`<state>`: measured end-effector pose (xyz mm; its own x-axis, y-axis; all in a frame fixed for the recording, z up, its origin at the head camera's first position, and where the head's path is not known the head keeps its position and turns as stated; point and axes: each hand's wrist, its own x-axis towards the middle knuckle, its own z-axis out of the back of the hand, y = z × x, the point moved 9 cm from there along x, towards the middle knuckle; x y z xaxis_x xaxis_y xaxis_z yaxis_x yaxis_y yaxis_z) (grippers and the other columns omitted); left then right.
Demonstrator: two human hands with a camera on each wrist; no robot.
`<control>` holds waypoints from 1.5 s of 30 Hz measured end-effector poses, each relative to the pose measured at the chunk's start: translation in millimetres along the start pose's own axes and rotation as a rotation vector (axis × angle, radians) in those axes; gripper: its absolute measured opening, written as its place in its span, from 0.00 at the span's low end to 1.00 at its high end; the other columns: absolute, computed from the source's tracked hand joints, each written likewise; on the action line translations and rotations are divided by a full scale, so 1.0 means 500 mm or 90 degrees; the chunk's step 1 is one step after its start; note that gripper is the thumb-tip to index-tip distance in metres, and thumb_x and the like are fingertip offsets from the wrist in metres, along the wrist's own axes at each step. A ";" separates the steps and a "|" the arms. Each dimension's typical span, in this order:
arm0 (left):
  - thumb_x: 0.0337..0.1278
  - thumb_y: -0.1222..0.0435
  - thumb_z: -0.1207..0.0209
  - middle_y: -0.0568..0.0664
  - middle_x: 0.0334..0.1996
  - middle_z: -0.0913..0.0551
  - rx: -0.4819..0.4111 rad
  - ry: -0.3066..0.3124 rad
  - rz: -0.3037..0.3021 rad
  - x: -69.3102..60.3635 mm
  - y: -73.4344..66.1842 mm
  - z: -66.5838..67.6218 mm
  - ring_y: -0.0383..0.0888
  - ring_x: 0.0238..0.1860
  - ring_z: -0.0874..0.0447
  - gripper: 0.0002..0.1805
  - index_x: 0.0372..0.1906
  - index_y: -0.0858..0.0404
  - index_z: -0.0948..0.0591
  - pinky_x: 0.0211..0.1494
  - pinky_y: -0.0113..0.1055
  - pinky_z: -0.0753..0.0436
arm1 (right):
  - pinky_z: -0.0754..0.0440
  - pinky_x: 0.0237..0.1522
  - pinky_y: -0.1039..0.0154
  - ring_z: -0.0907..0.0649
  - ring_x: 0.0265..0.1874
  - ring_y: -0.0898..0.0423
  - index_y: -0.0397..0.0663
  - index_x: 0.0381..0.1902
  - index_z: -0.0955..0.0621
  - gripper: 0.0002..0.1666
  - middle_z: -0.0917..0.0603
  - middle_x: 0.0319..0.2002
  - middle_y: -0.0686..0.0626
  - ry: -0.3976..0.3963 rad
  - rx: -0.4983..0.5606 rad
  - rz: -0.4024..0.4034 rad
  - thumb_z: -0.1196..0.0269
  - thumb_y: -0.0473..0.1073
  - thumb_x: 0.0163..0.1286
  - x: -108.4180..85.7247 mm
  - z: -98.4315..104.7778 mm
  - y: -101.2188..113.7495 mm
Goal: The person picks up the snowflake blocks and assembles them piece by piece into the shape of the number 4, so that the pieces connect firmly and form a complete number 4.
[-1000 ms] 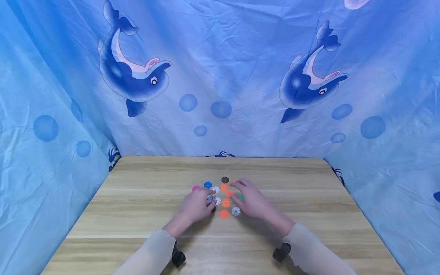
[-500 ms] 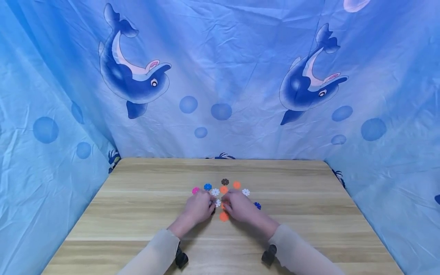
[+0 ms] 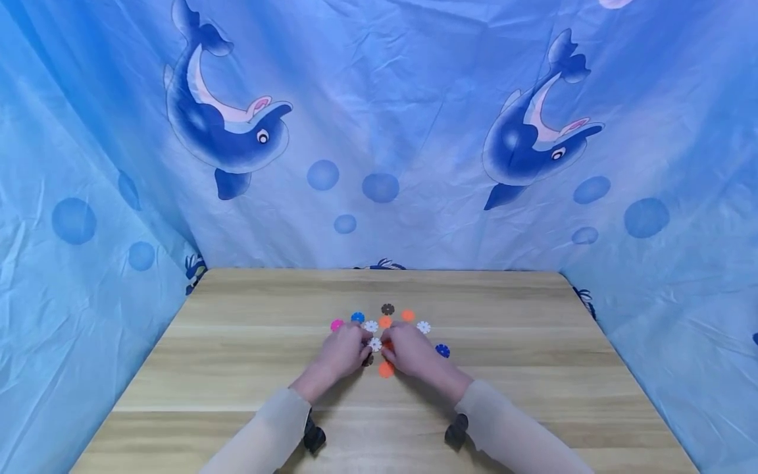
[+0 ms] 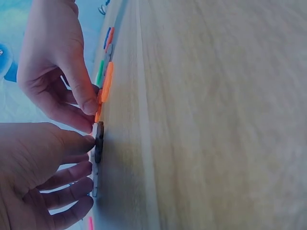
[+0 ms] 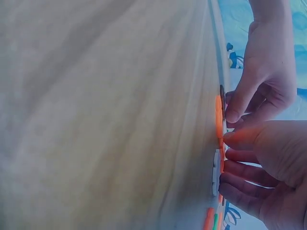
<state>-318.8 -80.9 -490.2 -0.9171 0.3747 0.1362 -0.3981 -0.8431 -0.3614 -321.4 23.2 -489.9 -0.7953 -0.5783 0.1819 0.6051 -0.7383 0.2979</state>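
Note:
Notched discs lie flat on the table, touching or close together. Both hands rest over them, palms down, the fingertips of one near those of the other. My left hand (image 3: 339, 354) touches discs at the left with its thumb and fingers loosely bent; a dark disc (image 4: 99, 142) is at its thumb. Between the hands shows a white disc (image 3: 375, 344). My right hand (image 3: 411, 352) has its relaxed fingertips on the orange discs (image 5: 218, 117), with a white disc (image 5: 216, 172) below its fingers. Palms and forearms hide several discs.
Beyond the hands lie a brown disc (image 3: 387, 309), an orange one (image 3: 408, 316) and a light blue one (image 3: 358, 317). A pink disc (image 3: 337, 325) is at the left, a dark blue one (image 3: 442, 350) at the right. A blue curtain (image 3: 379, 131) hangs behind the table.
My right hand has moved left and nearer, closer to the left hand, uncovering the orange, white and dark blue discs at the right. My left hand has shifted only slightly, its fingers drawn in.

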 end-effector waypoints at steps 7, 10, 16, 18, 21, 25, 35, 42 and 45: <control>0.70 0.62 0.33 0.47 0.31 0.18 0.005 -0.005 -0.005 0.020 0.001 0.006 0.40 0.34 0.27 0.07 0.34 0.58 0.09 0.38 0.37 0.17 | 0.17 0.34 0.68 0.20 0.31 0.60 0.43 0.42 0.09 0.07 0.15 0.35 0.50 -0.008 0.007 -0.018 0.28 0.40 0.70 0.000 0.014 -0.001; 0.67 0.62 0.31 0.47 0.30 0.18 0.030 -0.011 0.000 0.021 0.004 0.008 0.41 0.35 0.25 0.08 0.30 0.57 0.10 0.38 0.38 0.17 | 0.17 0.35 0.67 0.21 0.32 0.60 0.43 0.45 0.09 0.10 0.16 0.36 0.50 -0.001 0.002 -0.024 0.26 0.41 0.69 -0.002 0.013 0.001; 0.65 0.64 0.30 0.49 0.38 0.17 0.006 -0.004 0.015 0.015 -0.001 0.000 0.44 0.37 0.18 0.05 0.40 0.61 0.11 0.42 0.41 0.11 | 0.19 0.34 0.67 0.23 0.31 0.60 0.49 0.41 0.11 0.09 0.19 0.34 0.54 0.002 0.052 -0.087 0.23 0.42 0.65 -0.011 0.009 -0.021; 0.65 0.65 0.31 0.49 0.37 0.18 -0.008 -0.002 0.016 0.014 -0.005 -0.003 0.44 0.36 0.18 0.04 0.40 0.61 0.14 0.41 0.39 0.11 | 0.20 0.32 0.68 0.23 0.30 0.60 0.49 0.38 0.11 0.07 0.19 0.32 0.54 0.004 0.085 -0.091 0.23 0.41 0.64 -0.012 0.013 -0.029; 0.65 0.68 0.32 0.47 0.33 0.18 -0.030 -0.013 0.006 0.014 -0.009 0.002 0.42 0.34 0.19 0.04 0.38 0.60 0.18 0.38 0.35 0.14 | 0.19 0.32 0.69 0.21 0.30 0.61 0.47 0.38 0.10 0.06 0.15 0.31 0.54 -0.004 0.133 -0.088 0.24 0.37 0.64 -0.011 0.033 -0.041; 0.66 0.70 0.32 0.47 0.32 0.14 -0.076 -0.049 -0.016 0.010 -0.016 0.038 0.40 0.34 0.18 0.04 0.37 0.60 0.17 0.39 0.34 0.13 | 0.16 0.31 0.71 0.17 0.29 0.63 0.46 0.41 0.08 0.06 0.09 0.33 0.53 -0.047 0.165 -0.096 0.25 0.36 0.66 -0.015 0.082 -0.061; 0.71 0.62 0.32 0.45 0.35 0.08 -0.276 -0.191 -0.063 -0.016 -0.061 0.220 0.41 0.39 0.09 0.04 0.42 0.59 0.13 0.50 0.38 0.07 | 0.07 0.38 0.65 0.09 0.34 0.59 0.50 0.45 0.09 0.08 0.07 0.38 0.52 -0.218 0.185 -0.043 0.26 0.36 0.69 -0.062 0.243 -0.025; 0.70 0.67 0.32 0.53 0.37 0.08 -0.426 -0.236 -0.130 -0.034 -0.116 0.323 0.47 0.37 0.07 0.02 0.42 0.63 0.12 0.49 0.33 0.06 | 0.07 0.47 0.67 0.06 0.38 0.54 0.47 0.41 0.10 0.10 0.06 0.39 0.49 -0.421 0.189 0.126 0.24 0.30 0.64 -0.103 0.366 0.051; 0.69 0.67 0.31 0.52 0.37 0.09 -0.433 -0.252 -0.156 -0.044 -0.136 0.348 0.42 0.37 0.08 0.03 0.43 0.62 0.11 0.48 0.33 0.06 | 0.11 0.51 0.72 0.06 0.39 0.51 0.46 0.39 0.09 0.11 0.05 0.40 0.47 -0.478 0.203 0.195 0.25 0.28 0.62 -0.110 0.400 0.080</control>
<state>-275.3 -98.8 -307.9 -0.7961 0.2464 0.5528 -0.6048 -0.2904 -0.7416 -261.0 94.8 -300.8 -0.4823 -0.2710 0.8331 0.8461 -0.3905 0.3628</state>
